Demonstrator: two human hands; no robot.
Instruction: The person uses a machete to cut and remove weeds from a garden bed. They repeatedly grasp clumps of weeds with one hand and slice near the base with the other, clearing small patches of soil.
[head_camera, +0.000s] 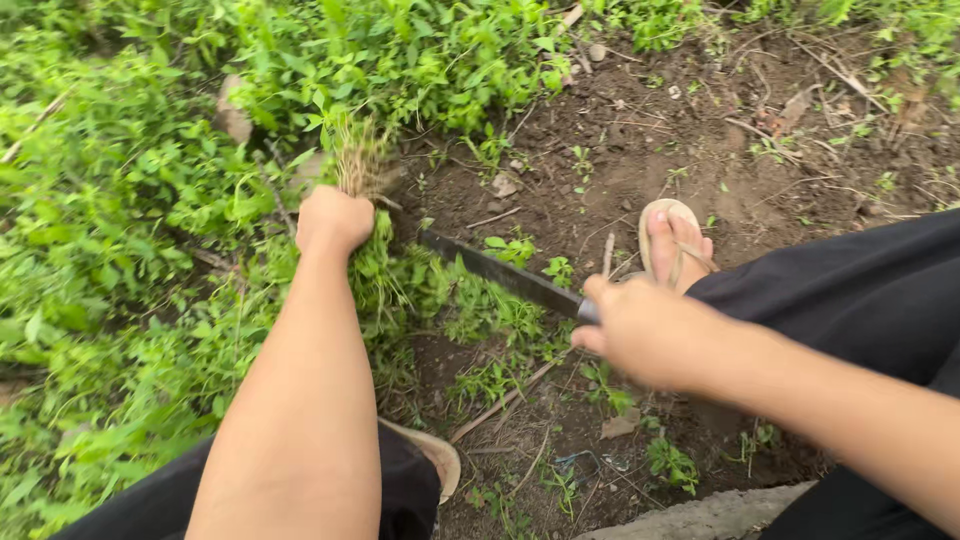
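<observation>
Gripping a tuft of weeds (362, 165) in the left hand (333, 220), with the fingers curled fully shut around the stems: brownish roots sticking up just above the fist, green leaves hanging just below it. Holding a long dark blade (500, 272) in the right hand (645, 335), with the fingers wrapped tight round a handle hidden inside the grip. Pointing the blade from the right fingers across towards the left ones, with its tip ending just under the left fist, among the hanging leaves; cannot tell whether edge and stems are touching.

Judging by this, a cutting or clearing stroke at the held tuft, with the bunch gathered and the blade brought to it. Calls next for a short, controlled pull of the edge through the stems below the left fingers, never towards the knuckles, and for a steady hold on the tuft so it does not slip.

Crouching over bare brown soil (650, 150), with a sandalled foot (672, 240) just beyond the right fingers and a second sandal (432, 455) near the left forearm. Facing dense green growth (120, 200) beyond and to the outside of the left fingers.
</observation>
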